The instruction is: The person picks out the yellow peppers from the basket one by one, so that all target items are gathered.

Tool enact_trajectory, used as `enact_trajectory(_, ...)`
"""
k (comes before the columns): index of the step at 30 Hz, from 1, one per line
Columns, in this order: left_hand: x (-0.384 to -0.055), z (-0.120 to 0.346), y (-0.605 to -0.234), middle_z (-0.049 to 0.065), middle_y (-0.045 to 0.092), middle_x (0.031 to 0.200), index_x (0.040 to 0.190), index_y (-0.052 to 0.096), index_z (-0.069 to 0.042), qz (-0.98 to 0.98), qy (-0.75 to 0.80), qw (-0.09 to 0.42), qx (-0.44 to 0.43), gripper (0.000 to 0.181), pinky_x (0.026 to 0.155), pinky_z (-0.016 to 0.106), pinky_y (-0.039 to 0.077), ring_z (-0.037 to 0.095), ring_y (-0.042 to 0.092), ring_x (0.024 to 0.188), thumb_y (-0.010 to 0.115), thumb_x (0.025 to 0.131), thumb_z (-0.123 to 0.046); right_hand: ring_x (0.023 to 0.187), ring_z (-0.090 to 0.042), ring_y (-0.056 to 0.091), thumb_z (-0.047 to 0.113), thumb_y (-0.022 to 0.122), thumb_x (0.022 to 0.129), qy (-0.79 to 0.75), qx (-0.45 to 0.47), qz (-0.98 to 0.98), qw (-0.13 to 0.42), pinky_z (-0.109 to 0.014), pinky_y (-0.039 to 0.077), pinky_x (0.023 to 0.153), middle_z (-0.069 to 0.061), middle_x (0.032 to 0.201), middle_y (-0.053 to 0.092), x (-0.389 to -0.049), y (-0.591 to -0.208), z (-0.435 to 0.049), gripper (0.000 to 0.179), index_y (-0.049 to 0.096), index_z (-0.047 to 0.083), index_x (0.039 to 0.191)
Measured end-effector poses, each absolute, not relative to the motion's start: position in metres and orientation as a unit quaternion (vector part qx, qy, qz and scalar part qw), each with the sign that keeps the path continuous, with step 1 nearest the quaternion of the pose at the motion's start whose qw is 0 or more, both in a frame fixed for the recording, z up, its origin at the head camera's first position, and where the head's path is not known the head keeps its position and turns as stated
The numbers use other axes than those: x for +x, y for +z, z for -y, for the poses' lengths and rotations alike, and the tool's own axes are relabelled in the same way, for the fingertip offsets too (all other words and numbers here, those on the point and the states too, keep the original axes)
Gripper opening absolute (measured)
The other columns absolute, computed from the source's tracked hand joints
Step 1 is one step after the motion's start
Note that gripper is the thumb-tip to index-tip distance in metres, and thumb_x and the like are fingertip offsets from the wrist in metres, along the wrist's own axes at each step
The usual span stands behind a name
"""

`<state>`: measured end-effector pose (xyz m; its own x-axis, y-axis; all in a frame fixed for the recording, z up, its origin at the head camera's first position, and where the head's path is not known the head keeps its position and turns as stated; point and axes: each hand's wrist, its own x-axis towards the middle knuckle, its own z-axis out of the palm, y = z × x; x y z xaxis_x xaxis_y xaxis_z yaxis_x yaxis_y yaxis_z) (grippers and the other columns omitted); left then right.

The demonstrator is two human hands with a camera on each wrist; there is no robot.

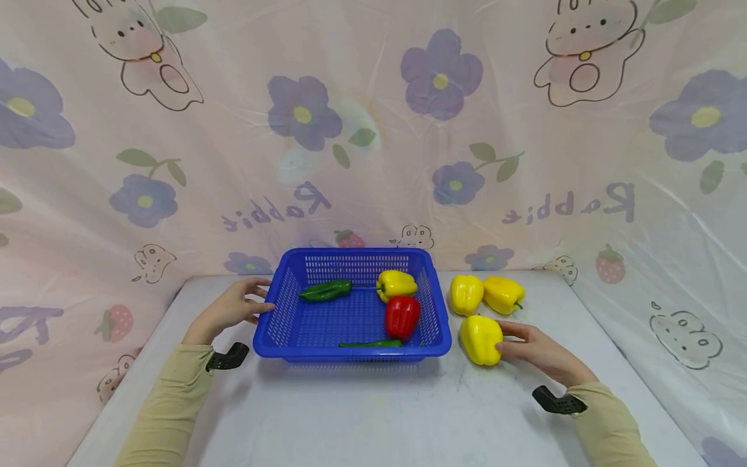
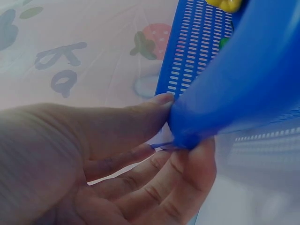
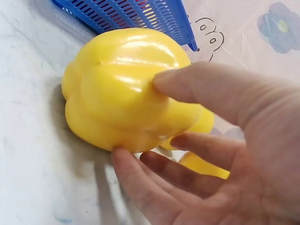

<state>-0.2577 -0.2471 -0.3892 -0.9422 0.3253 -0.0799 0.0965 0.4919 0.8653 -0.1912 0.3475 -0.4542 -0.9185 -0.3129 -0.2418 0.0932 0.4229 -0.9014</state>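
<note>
A blue plastic basket (image 1: 344,351) stands on the table. At its left rim my left hand (image 1: 238,305) pinches the edge, thumb above and fingers below, as the left wrist view shows. Inside lie a yellow bell pepper (image 1: 397,285), a red bell pepper (image 1: 403,318), a green chili pepper (image 1: 325,291) and another green pepper (image 1: 373,343), partly hidden by the front rim. Right of the basket, my right hand (image 1: 543,350) holds a yellow bell pepper (image 3: 126,89) by its side, thumb on top and fingertips at its lower edge.
Two more yellow bell peppers, one (image 1: 466,294) nearer the basket and one (image 1: 503,294) beside it, lie behind the held one. The white table (image 1: 362,415) ends at a patterned curtain (image 1: 373,162) along the back. Black straps with mounts sit on both wrists.
</note>
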Motion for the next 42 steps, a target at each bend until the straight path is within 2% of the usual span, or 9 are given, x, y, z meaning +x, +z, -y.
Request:
enact_trajectory(18, -0.259, 0.246, -0.389, 0.029, 0.051, 0.115, 0.138, 0.034, 0.011, -0.855, 0.488, 0.117, 0.133, 0.060, 0.067, 0.038, 0.057, 0.025, 0.065, 0.083, 0.065, 0.091, -0.008, 0.127, -0.041, 0.040, 0.028, 0.066, 0.091, -0.501, -0.055, -0.845, 0.176, -0.049, 0.044, 0.097, -0.027, 0.144, 0.034, -0.194, -0.447, -0.343, 0.072, 0.031, -0.004, 0.145)
enact_trajectory(28, -0.258, 0.246, -0.388, 0.028, 0.052, 0.115, 0.139, 0.034, 0.010, -0.856, 0.487, 0.117, 0.128, 0.059, 0.067, 0.039, 0.057, 0.026, 0.065, 0.083, 0.065, 0.091, -0.006, 0.127, -0.042, 0.042, 0.030, 0.062, 0.093, -0.477, -0.082, -0.861, 0.158, -0.059, 0.038, 0.099, -0.023, 0.144, 0.038, -0.196, -0.424, -0.344, 0.065, 0.036, -0.004, 0.142)
enact_trajectory(32, -0.257, 0.245, -0.388, 0.029, 0.051, 0.116, 0.139, 0.034, 0.011, -0.855, 0.489, 0.116, 0.128, 0.060, 0.067, 0.040, 0.057, 0.026, 0.065, 0.083, 0.065, 0.091, -0.007, 0.125, -0.040, 0.045, 0.030, 0.062, 0.094, -0.474, -0.086, -0.864, 0.149, -0.059, 0.037, 0.099, -0.022, 0.142, 0.041, -0.198, -0.416, -0.344, 0.063, 0.037, -0.003, 0.142)
enact_trajectory(37, -0.257, 0.245, -0.388, 0.029, 0.051, 0.117, 0.139, 0.033, 0.011, -0.854, 0.491, 0.118, 0.129, 0.060, 0.067, 0.040, 0.057, 0.026, 0.064, 0.083, 0.065, 0.091, -0.006, 0.127, -0.041, 0.041, 0.033, 0.062, 0.094, -0.474, -0.100, -0.865, 0.132, -0.059, 0.036, 0.100, -0.021, 0.144, 0.039, -0.203, -0.400, -0.339, 0.063, 0.038, 0.000, 0.142)
enact_trajectory(42, -0.256, 0.245, -0.387, 0.029, 0.050, 0.117, 0.140, 0.033, 0.010, -0.853, 0.491, 0.118, 0.127, 0.060, 0.067, 0.040, 0.057, 0.026, 0.064, 0.083, 0.064, 0.091, -0.007, 0.126, -0.042, 0.043, 0.031, 0.062, 0.094, -0.481, -0.126, -0.860, 0.118, -0.056, 0.040, 0.099, -0.023, 0.140, 0.044, -0.208, -0.382, -0.330, 0.062, 0.036, 0.002, 0.143)
